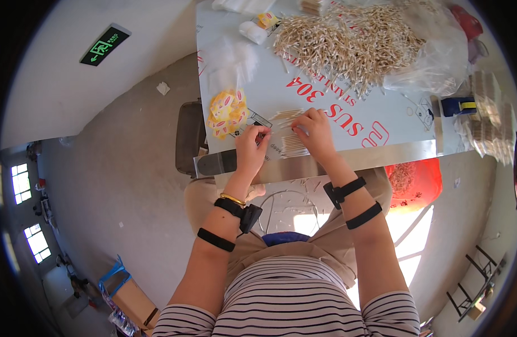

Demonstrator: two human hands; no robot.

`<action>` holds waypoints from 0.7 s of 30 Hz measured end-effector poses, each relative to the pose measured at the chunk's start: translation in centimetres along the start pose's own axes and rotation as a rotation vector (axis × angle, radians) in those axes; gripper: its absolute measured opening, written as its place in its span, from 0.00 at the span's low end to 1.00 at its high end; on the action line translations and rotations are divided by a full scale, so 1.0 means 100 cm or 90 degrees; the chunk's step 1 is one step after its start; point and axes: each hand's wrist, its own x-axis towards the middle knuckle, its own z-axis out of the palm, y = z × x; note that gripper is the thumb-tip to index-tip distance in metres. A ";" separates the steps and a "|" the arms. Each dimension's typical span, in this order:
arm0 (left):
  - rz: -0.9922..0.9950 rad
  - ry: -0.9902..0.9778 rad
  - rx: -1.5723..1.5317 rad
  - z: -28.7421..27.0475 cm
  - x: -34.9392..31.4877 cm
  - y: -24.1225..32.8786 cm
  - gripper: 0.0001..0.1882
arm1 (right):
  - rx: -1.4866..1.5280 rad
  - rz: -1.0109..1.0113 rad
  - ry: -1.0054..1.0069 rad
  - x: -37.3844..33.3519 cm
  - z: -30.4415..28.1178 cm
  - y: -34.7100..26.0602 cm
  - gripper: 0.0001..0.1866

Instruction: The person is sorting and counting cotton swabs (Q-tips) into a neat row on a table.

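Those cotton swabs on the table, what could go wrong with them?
The small row of swabs lies near the front edge of the table, between the left hand and the right hand, so a bump might knock some off. The big heap of swabs is loose and messy, so some could slide down. The yellow-and-white slips look light and sit near the left edge, so a few might slip off.

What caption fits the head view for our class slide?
Left hand and right hand beside aligned thin sticks, near a loose stick heap.
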 end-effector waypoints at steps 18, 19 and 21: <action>0.175 -0.030 0.281 0.019 0.022 0.026 0.14 | 0.073 0.133 0.063 -0.013 -0.037 0.021 0.08; 0.177 -0.030 0.280 0.019 0.027 0.026 0.14 | 0.079 0.143 0.069 -0.016 -0.040 0.022 0.08; 0.176 -0.073 0.318 0.018 0.033 0.026 0.11 | 0.086 0.154 0.078 -0.023 -0.045 0.024 0.08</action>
